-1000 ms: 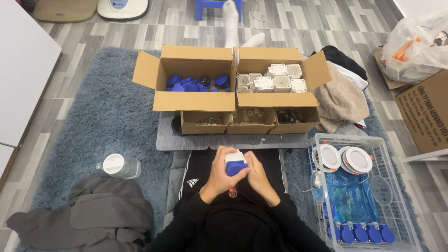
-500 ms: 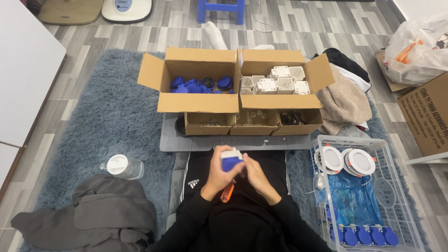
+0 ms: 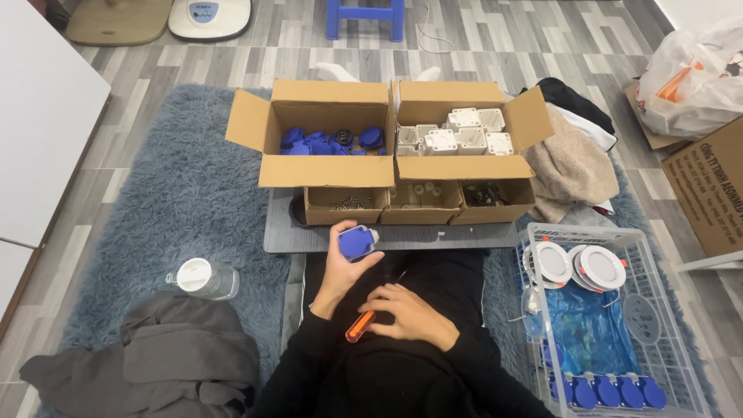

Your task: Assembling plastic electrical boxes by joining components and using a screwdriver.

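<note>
A plastic water bottle (image 3: pixel 203 279) lies on the grey rug (image 3: pixel 178 193) beside a crumpled grey garment (image 3: pixel 155 371)

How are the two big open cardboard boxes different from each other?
The left box holds blue parts; the right box holds pale square parts. The blue parts lie low in the left box, while the pale ones pile higher in the right box. Both are brown cardboard, flaps open, side by side.
</note>
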